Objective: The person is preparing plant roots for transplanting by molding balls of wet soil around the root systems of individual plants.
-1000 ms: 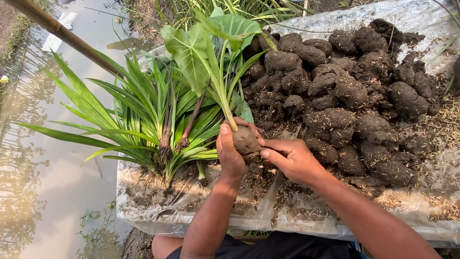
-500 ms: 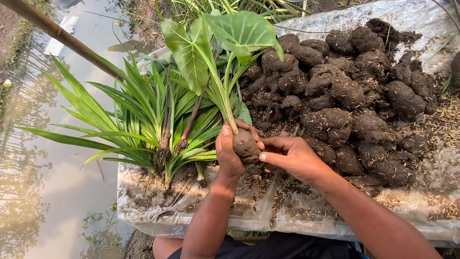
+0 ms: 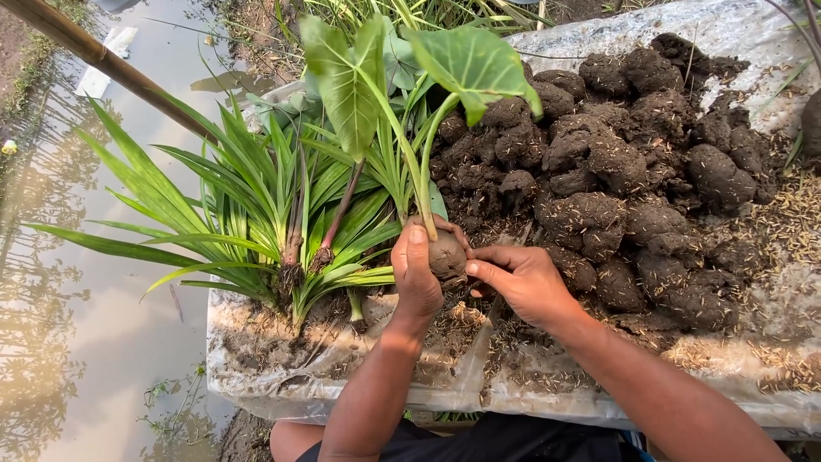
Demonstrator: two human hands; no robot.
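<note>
While the mud ball (image 3: 446,255) at the foot of the broad-leaved plant (image 3: 410,77) was being pressed into shape, it was gripped by the left hand (image 3: 416,275), whose thumb and fingers were wrapped round its near side. The right hand (image 3: 522,281) was set against the ball's other side, half closed, its thumb touching the mud and its fingers curled underneath. For the pressing to be done well, in all likelihood, even pressure had to be kept from both sides, the pale stems (image 3: 419,192) held upright through the top of the ball, and the mud not squeezed hard enough to crack (it looked damp and soft).

Beyond the right hand and out past it, a heap of dark mud lumps (image 3: 633,145) was piled on a plastic sheet (image 3: 342,385), with rice husk (image 3: 787,222) scattered still farther out. Just outward of the left hand, narrow-leaved plants (image 3: 256,214) were laid with their roots toward the body; their leaves lay close to the held stems and could have been snagged. Farther out on that side, muddy water (image 3: 94,342) and a bamboo pole (image 3: 111,64) were seen.
</note>
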